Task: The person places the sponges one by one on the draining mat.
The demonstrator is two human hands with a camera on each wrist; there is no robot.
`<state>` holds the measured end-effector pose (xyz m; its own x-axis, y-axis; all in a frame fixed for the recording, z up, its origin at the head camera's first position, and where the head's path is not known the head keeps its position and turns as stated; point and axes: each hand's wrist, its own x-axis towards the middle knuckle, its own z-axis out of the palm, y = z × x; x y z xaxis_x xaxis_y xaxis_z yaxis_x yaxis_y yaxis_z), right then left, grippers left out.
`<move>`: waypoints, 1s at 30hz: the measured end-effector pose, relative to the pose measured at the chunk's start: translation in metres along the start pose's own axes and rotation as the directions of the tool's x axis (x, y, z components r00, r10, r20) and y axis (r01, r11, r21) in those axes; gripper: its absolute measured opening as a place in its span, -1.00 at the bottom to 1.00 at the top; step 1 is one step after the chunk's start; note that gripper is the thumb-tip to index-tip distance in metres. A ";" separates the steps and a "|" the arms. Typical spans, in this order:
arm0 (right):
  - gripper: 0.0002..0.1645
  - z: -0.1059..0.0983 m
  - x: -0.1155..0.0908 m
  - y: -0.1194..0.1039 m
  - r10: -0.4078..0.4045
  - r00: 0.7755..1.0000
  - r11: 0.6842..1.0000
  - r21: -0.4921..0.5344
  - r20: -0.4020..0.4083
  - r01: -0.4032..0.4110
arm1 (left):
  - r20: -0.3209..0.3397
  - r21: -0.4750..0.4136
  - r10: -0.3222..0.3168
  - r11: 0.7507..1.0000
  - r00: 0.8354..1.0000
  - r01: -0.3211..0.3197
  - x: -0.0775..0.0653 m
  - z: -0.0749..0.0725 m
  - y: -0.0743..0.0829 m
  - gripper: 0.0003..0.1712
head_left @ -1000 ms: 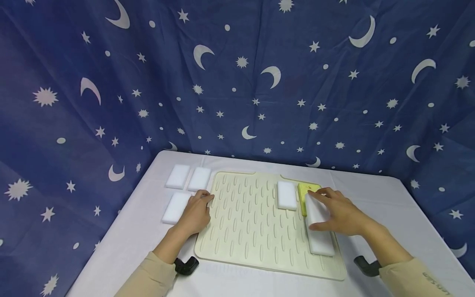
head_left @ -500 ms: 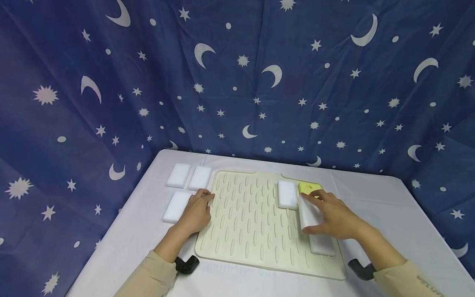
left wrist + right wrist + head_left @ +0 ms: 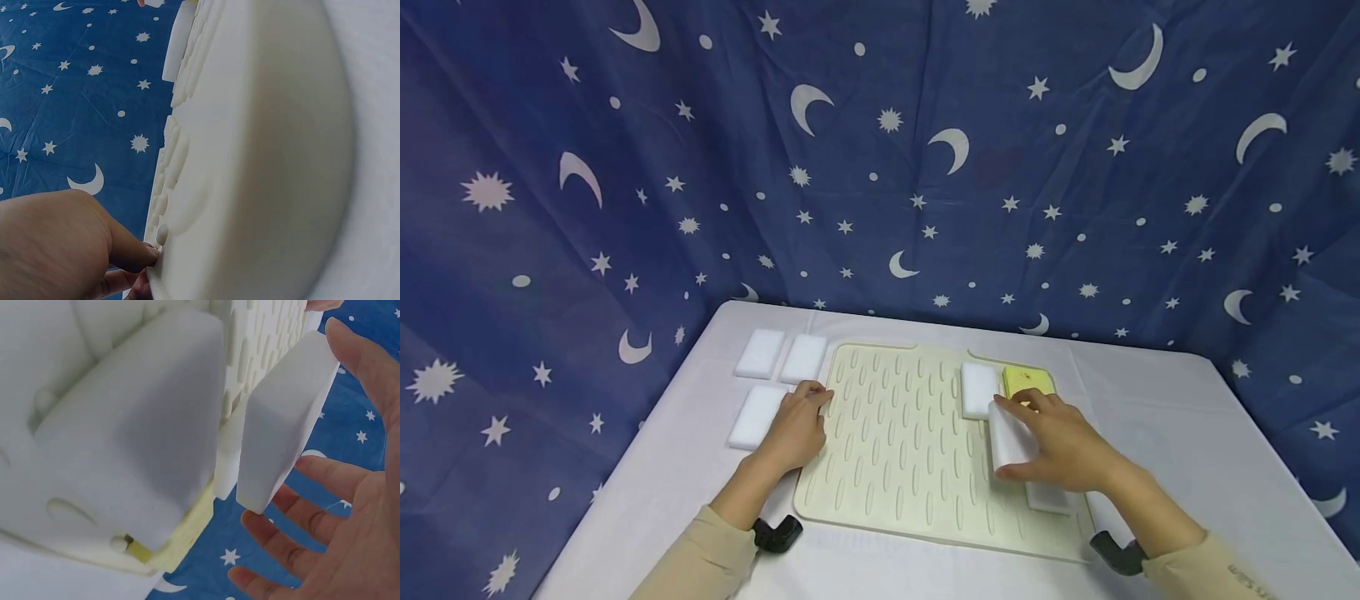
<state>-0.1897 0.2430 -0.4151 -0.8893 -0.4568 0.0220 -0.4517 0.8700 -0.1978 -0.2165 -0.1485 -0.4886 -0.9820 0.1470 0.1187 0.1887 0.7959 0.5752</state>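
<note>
A cream ribbed mat (image 3: 887, 475) lies on the white-covered table. At its left edge my left hand (image 3: 796, 429) pinches the rim, thumb and fingertips meeting there in the left wrist view. Above the mat's right part, my right hand (image 3: 1071, 446) holds a white sponge block (image 3: 1011, 437) between thumb and fingertips, tilted, as the right wrist view shows. Beneath the hand, another white sponge (image 3: 1048, 498) rests on the mat, partly hidden. A yellow sponge (image 3: 1028, 377) and one more white sponge (image 3: 979, 390) sit side by side toward the mat's far right corner.
Three white sponges (image 3: 803, 359) lie on the tablecloth left of the mat, one right beside the left hand. A blue curtain (image 3: 880, 167) with moons and stars hangs behind the table. Both wrists wear black mounts (image 3: 778, 534).
My right hand has moved left with the white sponge, off the stack at the mat's right side, uncovering more of the yellow sponge. My left hand has stayed at the mat's edge.
</note>
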 end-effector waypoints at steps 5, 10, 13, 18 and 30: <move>0.22 0.002 -0.001 -0.006 -0.006 1.000 1.000 -0.002 -0.007 0.006 | 0.004 -0.002 -0.003 1.000 1.000 0.003 0.001 0.000 -0.001 -0.50; 0.21 0.006 -0.002 -0.012 -0.001 1.000 1.000 -0.001 -0.003 0.001 | 0.003 -0.005 -0.002 1.000 1.000 0.002 0.001 -0.001 0.000 -0.50; 0.20 0.010 -0.002 -0.015 0.002 1.000 1.000 -0.007 -0.001 -0.002 | 0.005 -0.006 -0.002 1.000 1.000 0.002 0.001 -0.001 0.000 -0.49; 0.20 0.014 -0.001 -0.021 0.002 1.000 1.000 -0.021 0.009 -0.002 | 0.008 -0.004 -0.002 1.000 1.000 0.002 0.001 -0.001 0.000 -0.49; 0.23 0.024 0.002 -0.029 0.011 0.999 0.999 -0.038 0.034 -0.010 | 0.008 -0.006 0.010 1.000 1.000 -0.010 0.001 0.000 -0.001 -0.49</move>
<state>-0.1767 0.2129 -0.4333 -0.8914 -0.4530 -0.0133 -0.4453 0.8809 -0.1602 -0.2176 -0.1495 -0.4892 -0.9801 0.1593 0.1183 0.1984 0.7909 0.5789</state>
